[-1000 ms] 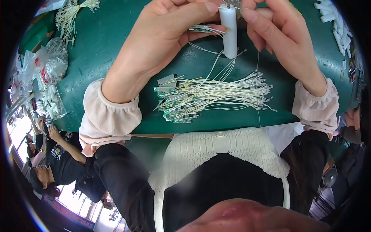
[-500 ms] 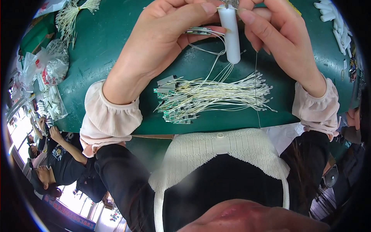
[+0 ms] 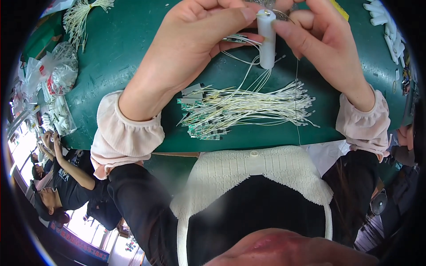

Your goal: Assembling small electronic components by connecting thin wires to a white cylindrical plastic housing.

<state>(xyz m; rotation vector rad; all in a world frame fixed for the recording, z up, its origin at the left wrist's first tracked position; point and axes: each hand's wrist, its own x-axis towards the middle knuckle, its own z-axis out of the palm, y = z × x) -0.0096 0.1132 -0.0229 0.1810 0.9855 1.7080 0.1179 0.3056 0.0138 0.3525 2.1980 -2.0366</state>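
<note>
The green bench spreads in front of me. Over its middle, my left hand is closed to a narrow grip, thumb near the top end of a white tube and a finger against its side. My right hand is curled on the other side, thumb tip at or just beside the tube's upper part; I cannot tell how firmly it grips, if at all. Nearer me on the bench lies a bundle of pale wires, green boards at its left end. The tube is above that bundle, between my two hands, one end pointing toward me. Tucked in my left hand is a small green board. A thin thread hangs below my right fingers.
</note>
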